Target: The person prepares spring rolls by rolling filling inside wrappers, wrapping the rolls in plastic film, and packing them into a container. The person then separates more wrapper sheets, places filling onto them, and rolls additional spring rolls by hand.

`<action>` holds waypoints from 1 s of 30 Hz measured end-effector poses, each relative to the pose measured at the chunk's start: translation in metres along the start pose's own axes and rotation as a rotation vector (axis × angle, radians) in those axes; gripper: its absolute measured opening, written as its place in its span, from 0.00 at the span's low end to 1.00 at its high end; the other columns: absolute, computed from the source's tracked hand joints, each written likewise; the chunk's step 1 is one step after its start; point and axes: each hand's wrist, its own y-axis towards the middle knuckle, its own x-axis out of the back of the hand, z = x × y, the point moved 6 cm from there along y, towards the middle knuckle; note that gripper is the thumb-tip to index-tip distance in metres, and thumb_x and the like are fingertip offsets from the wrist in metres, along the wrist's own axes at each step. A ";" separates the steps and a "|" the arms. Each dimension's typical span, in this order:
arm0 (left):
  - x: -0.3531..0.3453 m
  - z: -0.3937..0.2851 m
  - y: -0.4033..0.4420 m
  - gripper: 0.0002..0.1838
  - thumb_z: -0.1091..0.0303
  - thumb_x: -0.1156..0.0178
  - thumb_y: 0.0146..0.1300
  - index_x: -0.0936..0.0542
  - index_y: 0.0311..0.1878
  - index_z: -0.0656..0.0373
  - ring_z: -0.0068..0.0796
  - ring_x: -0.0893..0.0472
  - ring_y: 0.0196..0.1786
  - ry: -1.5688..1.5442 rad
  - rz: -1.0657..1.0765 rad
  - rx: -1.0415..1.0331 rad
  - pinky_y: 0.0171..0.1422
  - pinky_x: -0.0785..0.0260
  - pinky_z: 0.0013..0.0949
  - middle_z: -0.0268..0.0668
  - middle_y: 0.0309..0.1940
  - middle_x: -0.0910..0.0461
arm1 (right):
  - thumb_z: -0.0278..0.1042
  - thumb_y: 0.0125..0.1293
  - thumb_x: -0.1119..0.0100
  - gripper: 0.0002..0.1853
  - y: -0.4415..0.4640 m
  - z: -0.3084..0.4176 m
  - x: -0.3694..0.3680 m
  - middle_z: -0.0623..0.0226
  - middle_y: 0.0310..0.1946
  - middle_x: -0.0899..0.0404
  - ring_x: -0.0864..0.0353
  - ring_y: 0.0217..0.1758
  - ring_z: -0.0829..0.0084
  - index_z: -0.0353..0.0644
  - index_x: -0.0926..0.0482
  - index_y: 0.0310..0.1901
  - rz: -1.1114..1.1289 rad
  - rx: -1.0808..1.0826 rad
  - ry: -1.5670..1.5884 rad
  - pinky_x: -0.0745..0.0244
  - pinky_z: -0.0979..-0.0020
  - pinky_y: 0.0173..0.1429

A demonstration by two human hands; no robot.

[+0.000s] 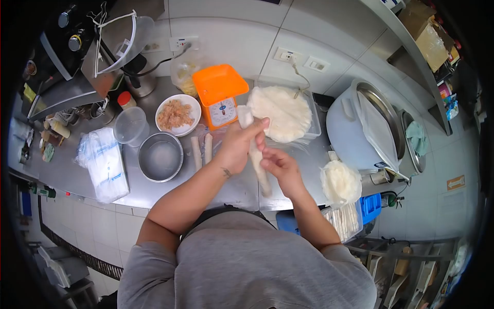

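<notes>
A long, pale uncooked spring roll (260,172) slants in front of me above the steel counter. My left hand (239,148) is closed around its upper part, thumb lying across it. The curled fingers of my right hand (282,167) grip its right side lower down. Two finished-looking rolls (208,148) lie on the counter to the left of my left hand. Beyond my hands, a stack of thin white wrappers (280,113) rests on a clear plastic container (317,123). A white bowl (195,107) of pinkish minced filling (175,115) stands to the left.
An orange kitchen scale (221,90) stands behind the rolls. At left are a metal bowl (160,157), a clear tub (131,126) and plastic bags (107,167). More wrappers (340,181), a tray of rolls (342,220) and a big white tub (355,126) are at right.
</notes>
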 end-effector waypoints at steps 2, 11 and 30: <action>-0.011 -0.007 -0.006 0.13 0.62 0.33 0.62 0.23 0.28 0.59 0.22 0.25 0.24 0.059 -0.073 -0.047 0.30 0.32 0.30 0.31 0.19 0.25 | 0.37 0.63 0.33 0.21 -0.010 0.031 0.014 0.58 0.55 0.24 0.24 0.55 0.65 0.41 0.23 0.56 -0.271 0.467 -0.398 0.29 0.66 0.59; -0.027 -0.001 -0.016 0.11 0.69 0.29 0.50 0.21 0.32 0.63 0.30 0.23 0.24 0.838 -0.109 -0.627 0.30 0.31 0.33 0.44 0.22 0.23 | 0.57 0.55 0.31 0.27 -0.030 0.122 -0.020 0.53 0.60 0.29 0.33 0.63 0.52 0.45 0.18 0.49 -0.176 0.968 -1.048 0.41 0.54 0.67; -0.022 -0.003 -0.029 0.11 0.69 0.32 0.54 0.22 0.34 0.64 0.44 0.22 0.24 0.824 -0.175 -0.555 0.30 0.30 0.35 0.48 0.23 0.21 | 0.58 0.55 0.33 0.26 -0.019 0.121 -0.050 0.58 0.66 0.31 0.42 0.72 0.46 0.47 0.17 0.47 -0.170 0.774 -1.280 0.51 0.42 0.71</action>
